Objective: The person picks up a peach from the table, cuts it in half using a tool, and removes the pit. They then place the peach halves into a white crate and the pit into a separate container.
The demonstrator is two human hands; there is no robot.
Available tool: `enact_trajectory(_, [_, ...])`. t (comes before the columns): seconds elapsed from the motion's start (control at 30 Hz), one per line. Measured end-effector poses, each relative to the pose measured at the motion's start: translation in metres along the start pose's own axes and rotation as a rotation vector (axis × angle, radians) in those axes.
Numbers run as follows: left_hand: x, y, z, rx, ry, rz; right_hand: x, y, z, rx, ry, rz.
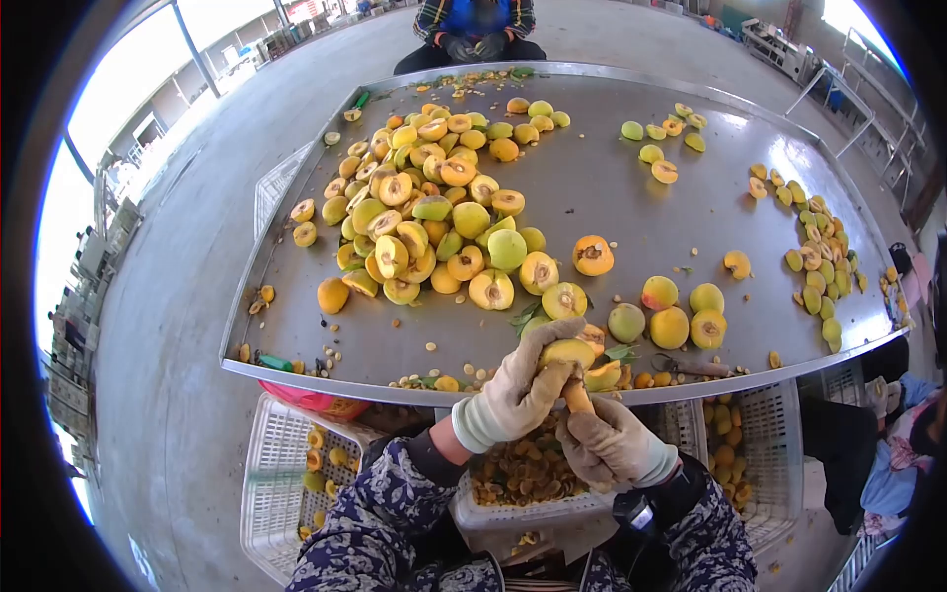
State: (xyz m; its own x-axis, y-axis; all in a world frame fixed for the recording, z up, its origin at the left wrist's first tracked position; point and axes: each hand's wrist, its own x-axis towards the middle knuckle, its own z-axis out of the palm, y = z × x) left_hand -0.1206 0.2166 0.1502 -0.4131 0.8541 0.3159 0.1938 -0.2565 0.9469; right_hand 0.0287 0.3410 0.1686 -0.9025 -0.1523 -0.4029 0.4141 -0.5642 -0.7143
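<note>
At the front edge of the metal table [493, 397], my gloved left hand [521, 387] is closed around a yellow-green fruit [567, 353]. My gloved right hand [614, 444] grips a tool with a light wooden handle [577, 397], whose upper end meets the fruit between the hands. The tool's tip is hidden. Below the hands, a white crate [523, 518] holds many brown-orange pieces. A large pile of whole and halved fruit [419, 212] lies beyond my left hand, and several whole fruits [669, 328] sit to the right of my hands.
A co-worker [473, 30] with dark gloves sits at the far edge. Another person [898, 444] is at the right. Small halves [824, 257] lie along the right side. White crates [286, 474] stand below the table. A loose handled tool [700, 368] lies near the front edge.
</note>
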Motion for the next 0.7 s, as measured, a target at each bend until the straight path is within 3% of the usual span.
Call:
enact_trajectory(0.03, [0.0,-0.004,0.003,-0.006,0.003,0.004,0.01,0.011,-0.008,-0.005,0.005,0.003])
enact_trajectory(0.1, [0.002,-0.009,0.007,0.268,0.119,0.128,0.036,0.037,-0.028,-1.069,0.36,-0.76])
enact_trajectory(0.13, [0.002,-0.01,0.009,0.164,0.111,0.111,0.033,0.033,-0.027,-0.959,0.342,-0.607])
enact_trajectory(0.17, [0.002,-0.009,0.01,0.166,0.106,0.115,0.025,0.022,-0.02,-0.958,0.345,-0.612])
enact_trajectory(0.23, [0.002,-0.005,0.01,0.231,0.133,0.111,0.005,-0.005,0.0,-0.276,0.123,-0.07])
enact_trajectory(0.27, [-0.001,-0.003,0.011,0.273,0.144,0.141,0.002,-0.006,0.002,-0.18,0.074,-0.039])
enact_trajectory(0.3, [0.0,-0.001,0.01,0.271,0.138,0.148,0.002,-0.009,0.004,-0.182,0.08,-0.046])
enact_trajectory(0.37, [0.001,-0.002,0.011,0.586,0.217,0.393,0.001,-0.008,0.006,-0.108,0.034,-0.027])
enact_trajectory(0.43, [-0.001,-0.001,0.008,0.513,0.178,0.291,0.013,0.002,-0.005,-0.168,0.027,-0.028])
enact_trajectory(0.5, [-0.002,0.004,0.004,0.168,0.114,0.048,0.023,0.011,-0.007,-0.842,0.168,-0.604])
enact_trajectory(0.7, [0.003,-0.01,-0.006,-0.101,0.066,-0.055,0.026,0.009,-0.01,-1.032,0.271,-0.62])
